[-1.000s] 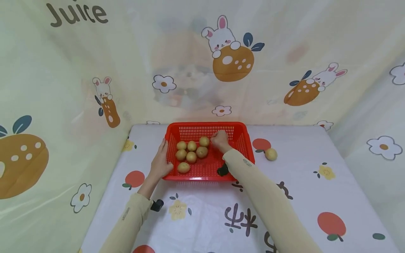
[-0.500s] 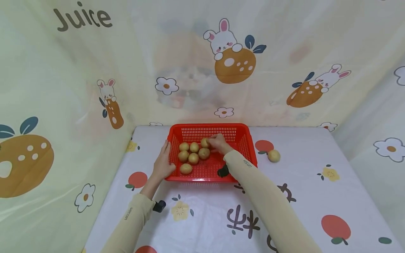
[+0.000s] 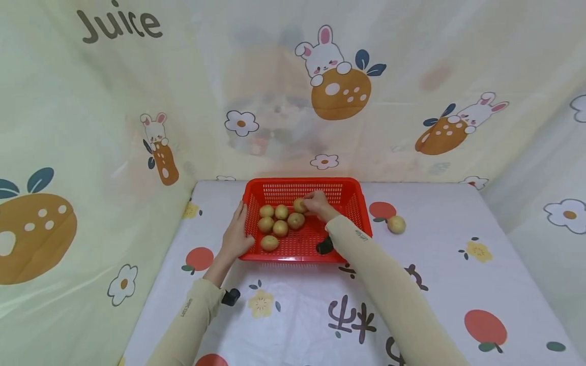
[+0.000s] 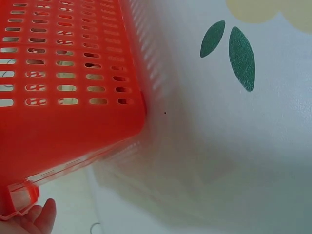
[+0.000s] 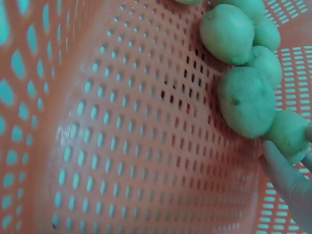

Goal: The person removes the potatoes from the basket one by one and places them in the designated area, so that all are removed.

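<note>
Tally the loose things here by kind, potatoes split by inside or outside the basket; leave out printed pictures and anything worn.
Potatoes inside the basket: 7
Potato outside, on the table: 1
Basket: 1
Total: 9

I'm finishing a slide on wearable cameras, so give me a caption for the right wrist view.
The right hand pinches a potato next to other potatoes in a perforated red basket.

By the far edge of the basket (image 3: 293,259), one potato (image 3: 298,205) is partly covered by the right hand (image 3: 319,205). The table (image 3: 297,310) is cut off at its near edge.
</note>
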Demonstrator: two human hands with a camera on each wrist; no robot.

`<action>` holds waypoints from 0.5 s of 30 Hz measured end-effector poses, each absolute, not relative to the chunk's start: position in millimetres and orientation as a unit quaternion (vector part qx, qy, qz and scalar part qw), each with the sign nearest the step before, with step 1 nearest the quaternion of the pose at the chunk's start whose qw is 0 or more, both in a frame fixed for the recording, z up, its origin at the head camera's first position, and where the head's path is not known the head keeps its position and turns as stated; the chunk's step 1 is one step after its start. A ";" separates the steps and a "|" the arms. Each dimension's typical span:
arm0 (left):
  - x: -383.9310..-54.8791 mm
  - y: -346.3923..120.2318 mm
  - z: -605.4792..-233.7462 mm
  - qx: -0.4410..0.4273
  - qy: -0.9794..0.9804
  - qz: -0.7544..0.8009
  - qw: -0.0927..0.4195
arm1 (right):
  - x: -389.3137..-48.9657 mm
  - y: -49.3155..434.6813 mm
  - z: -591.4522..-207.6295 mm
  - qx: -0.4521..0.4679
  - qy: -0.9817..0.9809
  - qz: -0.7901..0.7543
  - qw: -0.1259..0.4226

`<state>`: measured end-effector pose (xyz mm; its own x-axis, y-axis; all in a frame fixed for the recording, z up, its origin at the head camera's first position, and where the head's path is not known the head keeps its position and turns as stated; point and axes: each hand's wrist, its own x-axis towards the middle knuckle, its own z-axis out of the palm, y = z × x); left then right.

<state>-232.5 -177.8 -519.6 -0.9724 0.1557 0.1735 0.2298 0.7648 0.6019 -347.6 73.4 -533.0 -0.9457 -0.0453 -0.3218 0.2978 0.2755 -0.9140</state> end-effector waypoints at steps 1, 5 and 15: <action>-232.3 -178.5 -519.7 -0.104 -0.937 -0.327 0.059 | -349.9 75.7 -533.7 0.076 0.785 -0.597 0.145; -231.0 -180.4 -519.7 -0.111 -0.933 -0.334 0.071 | -350.5 88.0 -527.3 0.066 0.780 -0.605 0.146; -230.0 -179.1 -515.9 -0.110 -0.934 -0.333 0.063 | -321.1 142.6 -466.1 0.049 0.785 -0.600 0.149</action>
<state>-230.0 -179.1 -515.9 -0.9679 0.1638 0.1904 0.2473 0.7541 0.6084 -321.1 142.6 -466.1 -0.9508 -0.1016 -0.2927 0.2559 0.2754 -0.9266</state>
